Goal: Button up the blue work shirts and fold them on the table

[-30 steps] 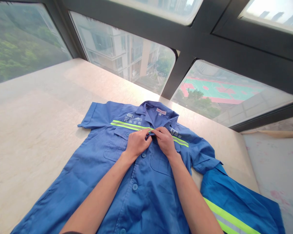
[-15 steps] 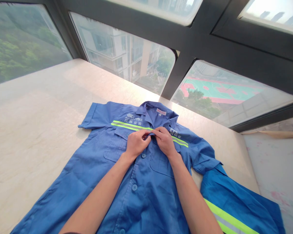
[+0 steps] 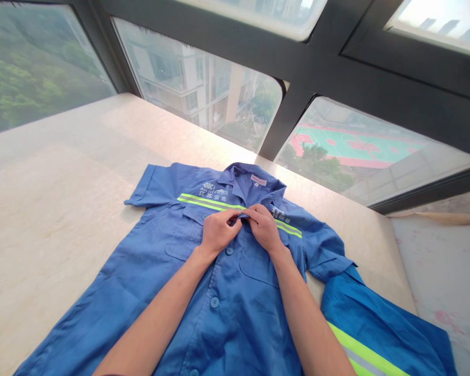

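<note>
A blue short-sleeved work shirt (image 3: 149, 282) with a yellow-green reflective stripe across the chest lies flat, front up, on a pale stone ledge (image 3: 50, 183). My left hand (image 3: 218, 230) and my right hand (image 3: 264, 225) meet at the shirt's front placket just below the collar. Both pinch the fabric edges there, fingers closed, thumbs touching the cloth. Buttons lower on the placket look fastened. What is between the fingertips is hidden.
A second blue garment (image 3: 379, 334) with a reflective stripe lies at the lower right, partly over the ledge's edge. Large windows with dark frames (image 3: 297, 68) rise right behind the shirt. A stained lower surface (image 3: 446, 277) shows at the far right.
Both hands stay pinched at the upper placket; they shifted only slightly, with the fingers a little closer together.
</note>
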`<state>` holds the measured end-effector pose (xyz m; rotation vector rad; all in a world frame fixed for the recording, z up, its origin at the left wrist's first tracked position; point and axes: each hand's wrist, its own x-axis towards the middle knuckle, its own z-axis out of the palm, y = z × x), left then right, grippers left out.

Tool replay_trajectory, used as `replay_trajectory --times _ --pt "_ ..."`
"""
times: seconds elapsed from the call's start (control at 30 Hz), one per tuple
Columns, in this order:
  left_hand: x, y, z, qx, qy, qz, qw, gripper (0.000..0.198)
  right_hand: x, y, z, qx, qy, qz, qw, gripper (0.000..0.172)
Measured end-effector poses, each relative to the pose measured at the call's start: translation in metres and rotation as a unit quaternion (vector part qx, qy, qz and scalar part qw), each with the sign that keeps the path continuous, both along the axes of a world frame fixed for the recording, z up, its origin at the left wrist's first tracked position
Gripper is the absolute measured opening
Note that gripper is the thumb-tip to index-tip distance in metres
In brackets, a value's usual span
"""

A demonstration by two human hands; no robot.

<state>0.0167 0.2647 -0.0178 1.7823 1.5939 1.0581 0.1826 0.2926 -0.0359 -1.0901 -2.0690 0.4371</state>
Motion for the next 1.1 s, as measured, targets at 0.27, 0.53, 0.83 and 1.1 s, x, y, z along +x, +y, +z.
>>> replay_trajectory --times 0.27,0.53,0.83,1.1 --pt "0.002 -0.001 0.001 -0.043 -0.101 0.010 0.994 0.033 0.000 0.000 0.006 -0.033 0.042 0.015 0.998 0.028" --pt "-0.003 0.001 -0.003 -0.022 -0.098 -0.030 0.995 0.022 0.001 0.000 0.009 -0.056 0.066 0.024 0.996 0.024" --pt "-0.005 0.002 -0.004 -0.019 -0.076 -0.038 0.996 0.026 0.001 0.000 0.009 -0.069 0.067 0.024 0.995 0.026" --pt "-0.006 0.003 -0.006 -0.026 -0.098 -0.045 0.994 0.027 0.001 0.001 0.012 -0.071 0.062 0.033 0.995 0.023"
